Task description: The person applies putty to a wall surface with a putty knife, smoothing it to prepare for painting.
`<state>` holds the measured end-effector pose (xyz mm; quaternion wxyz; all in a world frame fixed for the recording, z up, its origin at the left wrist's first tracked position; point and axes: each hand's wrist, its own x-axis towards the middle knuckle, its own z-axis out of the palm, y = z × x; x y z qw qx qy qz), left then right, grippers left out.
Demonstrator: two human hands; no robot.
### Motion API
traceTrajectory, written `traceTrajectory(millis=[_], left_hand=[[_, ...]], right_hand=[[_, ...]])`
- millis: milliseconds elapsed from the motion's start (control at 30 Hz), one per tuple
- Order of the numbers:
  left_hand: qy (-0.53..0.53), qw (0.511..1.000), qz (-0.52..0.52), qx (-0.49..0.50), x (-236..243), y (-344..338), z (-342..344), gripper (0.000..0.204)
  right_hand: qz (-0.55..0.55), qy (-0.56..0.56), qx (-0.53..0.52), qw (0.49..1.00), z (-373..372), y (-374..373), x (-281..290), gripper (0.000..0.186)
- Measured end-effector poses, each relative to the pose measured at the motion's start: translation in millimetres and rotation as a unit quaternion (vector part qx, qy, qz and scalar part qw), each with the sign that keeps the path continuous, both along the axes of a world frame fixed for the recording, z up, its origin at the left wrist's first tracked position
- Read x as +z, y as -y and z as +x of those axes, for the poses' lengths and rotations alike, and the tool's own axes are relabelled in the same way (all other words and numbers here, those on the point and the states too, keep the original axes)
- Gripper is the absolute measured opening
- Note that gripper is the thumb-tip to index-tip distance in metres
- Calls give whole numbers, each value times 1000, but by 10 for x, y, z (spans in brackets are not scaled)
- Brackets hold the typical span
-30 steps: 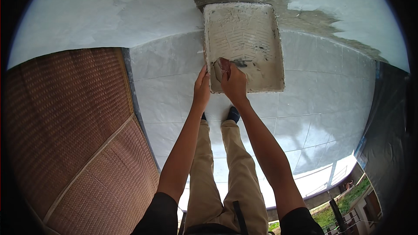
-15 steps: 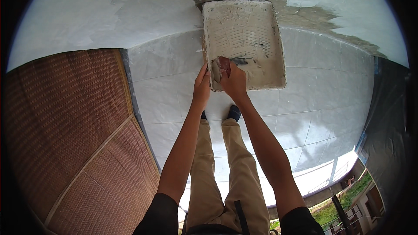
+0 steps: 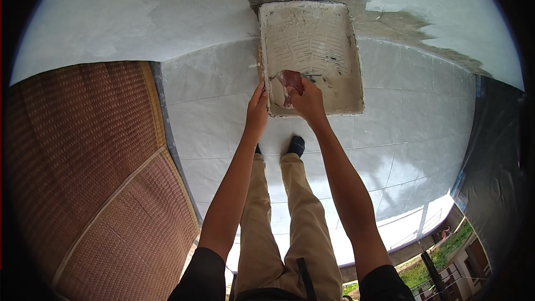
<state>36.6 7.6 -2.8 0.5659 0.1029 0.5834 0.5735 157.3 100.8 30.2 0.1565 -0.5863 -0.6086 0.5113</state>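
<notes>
A paint tray (image 3: 361, 92), ribbed inside and coated with pale, thick filler, lies ahead of my feet. My left hand (image 3: 257, 110) is closed on the tray's left rim near its front corner. In my right hand (image 3: 310, 102) is a reddish-brown scraper (image 3: 292, 79) smeared with the same pale filler. It is over the near left part of the tray, just right of my left hand. My right palm and fingers hide the scraper's lower right part.
Behind the tray rises a wall (image 3: 150, 11) with pale coating and a bare grey patch. Grey tiles (image 3: 390, 117) cover the floor. A woven brown mat (image 3: 106, 134) is at the left, dark sheeting (image 3: 496, 150) at the right. My socked foot (image 3: 296, 145) stands just before the tray.
My right hand has shifted a little to the right with the scraper, away from the tray's left rim. More of the scraper's reddish face shows. My left hand keeps its hold.
</notes>
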Motion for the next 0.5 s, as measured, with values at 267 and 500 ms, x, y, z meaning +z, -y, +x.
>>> traceTrajectory(millis=[267, 500], left_hand=[[-21, 1000, -4, -6, -75, 35, 10, 47], [-1, 1000, -22, 7, -99, 57, 28, 49]], right_hand=[[-55, -10, -5, 998, 28, -33, 24, 24], [-140, -74, -41, 986, 85, -41, -77, 25]])
